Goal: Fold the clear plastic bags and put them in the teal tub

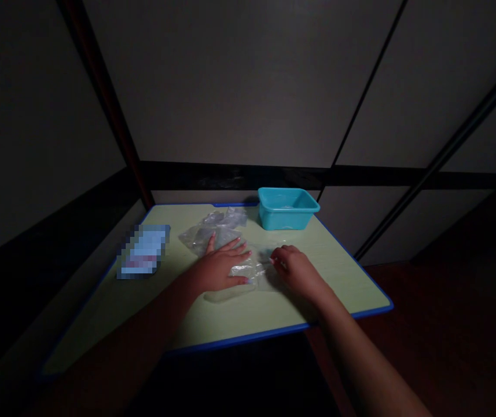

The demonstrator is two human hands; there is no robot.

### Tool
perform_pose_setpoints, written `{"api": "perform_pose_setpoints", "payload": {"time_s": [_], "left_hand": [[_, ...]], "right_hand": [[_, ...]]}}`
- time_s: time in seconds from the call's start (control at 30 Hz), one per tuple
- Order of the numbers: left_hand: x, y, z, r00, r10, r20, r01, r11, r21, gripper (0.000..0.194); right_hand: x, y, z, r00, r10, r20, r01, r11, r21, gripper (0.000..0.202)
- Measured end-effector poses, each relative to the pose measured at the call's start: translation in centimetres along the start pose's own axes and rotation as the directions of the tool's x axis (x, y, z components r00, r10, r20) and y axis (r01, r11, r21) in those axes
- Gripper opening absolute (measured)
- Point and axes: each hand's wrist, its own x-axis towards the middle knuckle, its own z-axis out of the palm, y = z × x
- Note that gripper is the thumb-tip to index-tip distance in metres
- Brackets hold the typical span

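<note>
Across a blue-edged tabletop (338, 284), a left hand (223, 269) lay spread flat on clear plastic (241, 269). The right hand (295, 270) curled above it, its grip unclear.

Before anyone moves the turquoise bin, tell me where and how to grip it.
Take the turquoise bin by its rim's right end, probably best from above on the right with the right hand: it stands upright, its lip juts over tapering walls, and crumpled plastic lies on its left.
</note>
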Motion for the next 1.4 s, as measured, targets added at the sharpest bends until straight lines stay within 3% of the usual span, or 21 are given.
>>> {"api": "perform_pose_setpoints", "payload": {"time_s": [0.27, 0.47, 0.6, 0.7, 0.77, 0.9, 1.0, 1.13, 1.2, 1.27, 1.33, 1.4], "left_hand": [[0.2, -0.5, 0.7, 0.994, -0.029, 0.105, 0.026, 0.999, 0.029, 0.083], [0.2, -0.4, 0.8, 0.993, -0.047, 0.107, 0.046, 0.999, 0.012, 0.091], [0.2, -0.1, 0.6, 0.992, -0.061, 0.114, 0.061, 0.998, 0.006, 0.094], [0.2, -0.1, 0.5, 0.991, -0.068, 0.116, 0.068, 0.998, -0.004, 0.094], [0.2, -0.2, 0.6, 0.991, -0.067, 0.115, 0.069, 0.998, -0.012, 0.094], [0.2, -0.3, 0.6, 0.991, -0.058, 0.121, 0.061, 0.998, -0.02, 0.095], [0.1, -0.2, 0.3, 0.989, -0.069, 0.134, 0.071, 0.997, -0.01, 0.09], [0.2, -0.1, 0.0, 0.983, -0.091, 0.16, 0.09, 0.996, 0.016, 0.071], [0.2, -0.2, 0.1, 0.983, -0.087, 0.163, 0.082, 0.996, 0.039, 0.069], [0.3, -0.3, 0.1, 0.984, -0.082, 0.159, 0.074, 0.996, 0.059, 0.073], [0.3, -0.4, 0.2, 0.985, -0.081, 0.155, 0.071, 0.995, 0.07, 0.077], [0.2, -0.4, 0.2, 0.983, -0.085, 0.161, 0.074, 0.995, 0.072, 0.081]], "right_hand": [[3.1, 0.1, 1.4, 0.977, -0.089, 0.192, 0.088, 0.996, 0.015, 0.03], [3.1, 0.6, 2.3, 0.962, -0.216, 0.167, 0.189, 0.968, 0.162, 0.012], [1.8, 0.5, 1.7, 0.964, -0.204, 0.169, 0.126, 0.914, 0.387, 0.007], [0.6, 0.0, 1.2, 0.974, -0.145, 0.175, 0.048, 0.885, 0.464, 0.006], [-0.3, -0.4, 0.9, 0.98, -0.141, 0.139, 0.065, 0.893, 0.446, 0.003], [-2.6, -1.6, 0.2, 0.962, -0.271, 0.034, 0.25, 0.925, 0.287, 0.009], [-4.7, -2.5, -0.2, 0.937, -0.346, 0.042, 0.333, 0.924, 0.187, 0.011], [-6.7, -2.4, -0.5, 0.91, -0.411, 0.054, 0.371, 0.865, 0.338, 0.021], [-7.0, -1.5, -0.3, 0.929, -0.369, -0.02, 0.347, 0.851, 0.393, 0.027], [-6.8, -0.3, 0.0, 0.959, -0.271, -0.079, 0.282, 0.901, 0.331, 0.034], [-6.6, 0.6, 0.5, 0.98, -0.19, -0.053, 0.196, 0.967, 0.161, 0.043], [-6.4, 1.0, 0.8, 0.988, -0.148, 0.046, 0.148, 0.989, 0.0, 0.051]]}}
